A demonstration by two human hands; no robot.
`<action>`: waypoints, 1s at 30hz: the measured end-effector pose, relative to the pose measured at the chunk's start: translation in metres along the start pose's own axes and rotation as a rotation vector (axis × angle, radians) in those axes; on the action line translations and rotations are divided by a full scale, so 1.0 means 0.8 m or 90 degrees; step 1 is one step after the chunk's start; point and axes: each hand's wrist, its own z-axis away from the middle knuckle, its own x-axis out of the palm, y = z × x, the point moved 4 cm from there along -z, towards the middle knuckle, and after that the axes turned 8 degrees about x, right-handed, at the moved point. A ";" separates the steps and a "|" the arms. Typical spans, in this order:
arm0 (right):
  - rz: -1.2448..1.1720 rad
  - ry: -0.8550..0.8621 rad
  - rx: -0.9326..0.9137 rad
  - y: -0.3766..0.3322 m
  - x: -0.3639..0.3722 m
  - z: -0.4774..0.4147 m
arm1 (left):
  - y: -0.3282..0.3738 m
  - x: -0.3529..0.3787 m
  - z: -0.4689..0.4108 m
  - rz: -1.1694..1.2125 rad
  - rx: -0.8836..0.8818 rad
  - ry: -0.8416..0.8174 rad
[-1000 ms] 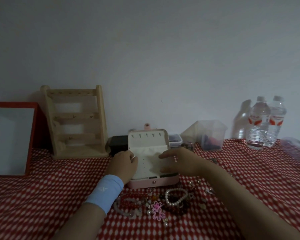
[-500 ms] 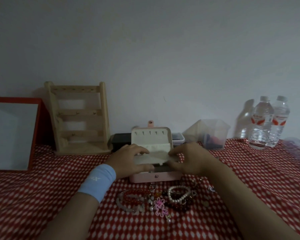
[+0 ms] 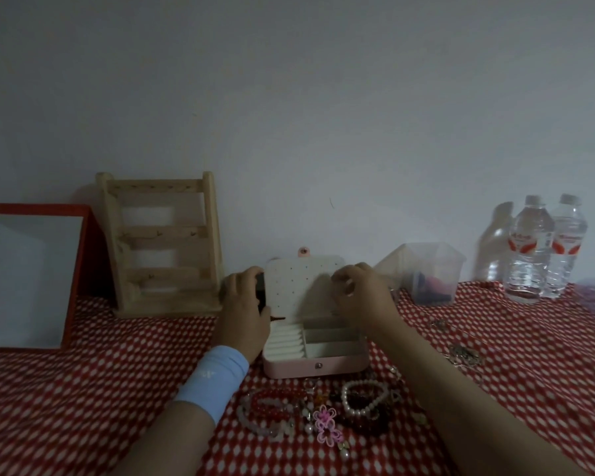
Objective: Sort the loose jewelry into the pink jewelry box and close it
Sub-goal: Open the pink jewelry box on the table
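My left grip (image 3: 244, 310): grasping the jewelry box (image 3: 315, 367) lid.
My right grip (image 3: 361, 293): fingertips hidden — cannot tell.
Bottles (image 3: 529, 249): two.
Bracelets (image 3: 275, 395): tangled — uncountable.

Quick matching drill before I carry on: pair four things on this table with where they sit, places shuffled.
Things:
1 pearl bracelet
2 water bottles
3 wooden rack
4 red-framed mirror

Places:
a far left of the table
b on the cloth in front of the pink box
c far right, by the wall
d between the mirror and the box

Pairs: 1-b; 2-c; 3-d; 4-a
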 end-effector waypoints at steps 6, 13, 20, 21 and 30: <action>0.037 -0.135 -0.093 -0.007 0.006 0.020 | -0.007 0.006 0.006 0.096 -0.062 -0.173; 0.078 -0.440 -0.113 -0.017 -0.011 0.049 | 0.005 -0.009 0.016 0.072 -0.054 -0.471; 0.115 -0.373 -0.178 -0.024 -0.023 0.049 | 0.018 -0.011 0.014 0.128 -0.034 -0.350; 0.118 -0.358 -0.179 -0.024 -0.026 0.048 | 0.018 -0.012 0.013 0.138 -0.038 -0.327; 0.138 -0.384 -0.135 0.002 -0.013 0.041 | 0.020 0.012 0.030 0.029 -0.034 -0.358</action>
